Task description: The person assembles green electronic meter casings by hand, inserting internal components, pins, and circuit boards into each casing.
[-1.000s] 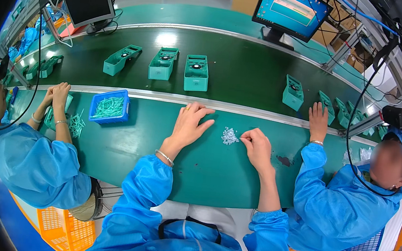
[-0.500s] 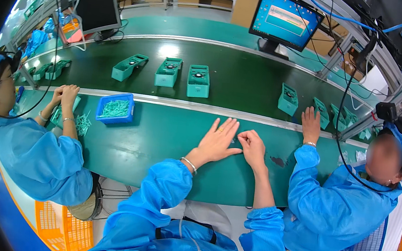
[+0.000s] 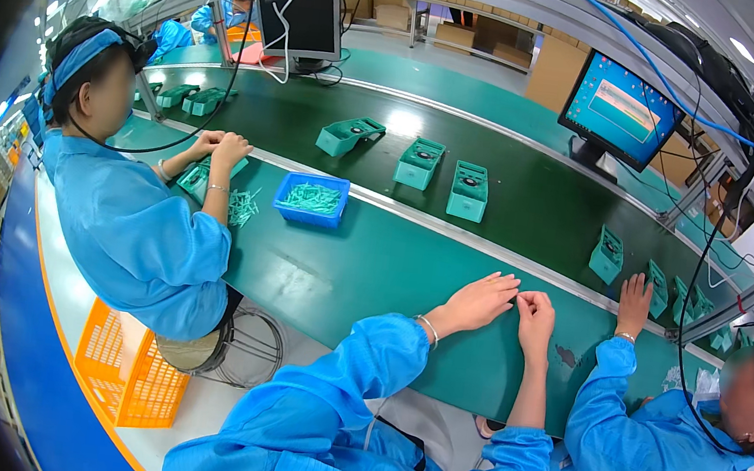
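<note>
My left hand (image 3: pixel 478 304) is held just above the green tabletop (image 3: pixel 326 272), palm down, with its fingers stretched out and its thumb hidden. Its fingertips reach to the fingers of my right hand (image 3: pixel 534 322), touching or almost so. The right hand's thumb and forefinger are pinched together and the other fingers are curled; whether something small sits between them cannot be seen. Beyond my hands runs a dark green conveyor belt (image 3: pixel 529 211) carrying several teal plastic housings, such as the housing (image 3: pixel 469 190) with a round black part on it.
A blue bin (image 3: pixel 311 219) of thin teal sticks stands at left, beside a loose pile of sticks (image 3: pixel 241 208). A co-worker (image 3: pixel 133 217) at left handles a teal part. At right another co-worker's hand (image 3: pixel 636 300) reaches toward housings. A metal rail (image 3: pixel 416 220) borders the belt.
The view has turned left, so things sit farther right in the picture. My two hands have come together at the fingertips, and the left thumb is no longer spread.
</note>
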The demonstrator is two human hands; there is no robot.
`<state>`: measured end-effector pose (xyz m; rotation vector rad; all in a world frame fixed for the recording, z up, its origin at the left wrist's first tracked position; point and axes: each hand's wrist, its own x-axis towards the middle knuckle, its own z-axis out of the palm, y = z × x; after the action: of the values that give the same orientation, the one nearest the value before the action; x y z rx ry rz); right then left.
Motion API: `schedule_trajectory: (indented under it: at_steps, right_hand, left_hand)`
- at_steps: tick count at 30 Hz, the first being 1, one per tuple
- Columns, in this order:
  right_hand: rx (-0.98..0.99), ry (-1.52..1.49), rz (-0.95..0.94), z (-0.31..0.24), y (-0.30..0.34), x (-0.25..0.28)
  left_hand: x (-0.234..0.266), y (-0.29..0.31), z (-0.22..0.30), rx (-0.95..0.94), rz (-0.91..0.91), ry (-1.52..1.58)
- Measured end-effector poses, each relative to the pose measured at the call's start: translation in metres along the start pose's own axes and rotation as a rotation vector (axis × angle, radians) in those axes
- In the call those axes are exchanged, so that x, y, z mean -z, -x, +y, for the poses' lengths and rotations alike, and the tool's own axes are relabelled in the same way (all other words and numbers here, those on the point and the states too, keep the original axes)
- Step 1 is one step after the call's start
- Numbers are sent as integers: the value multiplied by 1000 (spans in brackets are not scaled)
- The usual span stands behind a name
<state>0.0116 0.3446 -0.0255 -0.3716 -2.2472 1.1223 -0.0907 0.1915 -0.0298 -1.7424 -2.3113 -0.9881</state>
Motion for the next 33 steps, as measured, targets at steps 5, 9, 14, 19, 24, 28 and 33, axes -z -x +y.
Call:
schedule_trajectory:
  at_steps: [5, 9, 14, 19, 24, 28, 33]
  right_hand:
    - [-6, -88, 79, 22, -1, 9]
    - [9, -128, 122, 11, 7, -2]
    - [-31, -151, 163, -3, 30, -1]
    - [-39, -131, 125, -11, 66, 14]
    - [-7, -99, 40, -34, 108, 11]
    - [-15, -75, 48, -50, 149, 23]
    - [135, 130, 1, -71, 183, 19]
  left_hand:
    - [3, -11, 8, 94, 105, 268]
    - [7, 8, -16, 322, 499, 589]
    - [18, 35, -33, 349, 568, 556]
    - [35, 58, -26, 313, 450, 346]
    - [71, 108, -62, 328, 190, -215]
    - [100, 135, -64, 411, -8, -404]
    - [136, 185, -47, 452, -128, -406]
